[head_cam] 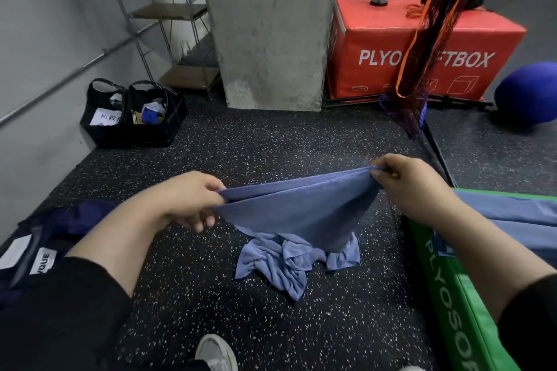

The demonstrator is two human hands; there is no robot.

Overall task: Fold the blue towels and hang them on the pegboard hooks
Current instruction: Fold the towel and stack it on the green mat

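While both hands worked above the speckled floor (271, 141), the scene stood thus:
Left hand (188, 199): pinched the near-left corner of the folded blue towel (298, 208), fingers curled under the layers.
Right hand (405, 184): gripped the opposite corner, held higher.
Folded blue towel: stretched between the hands, in the air, sagging in the middle.
Crumpled towel (289, 262): on the floor directly beneath.
Green box (446, 286): at right, with more blue cloth (512, 220) lying on it.
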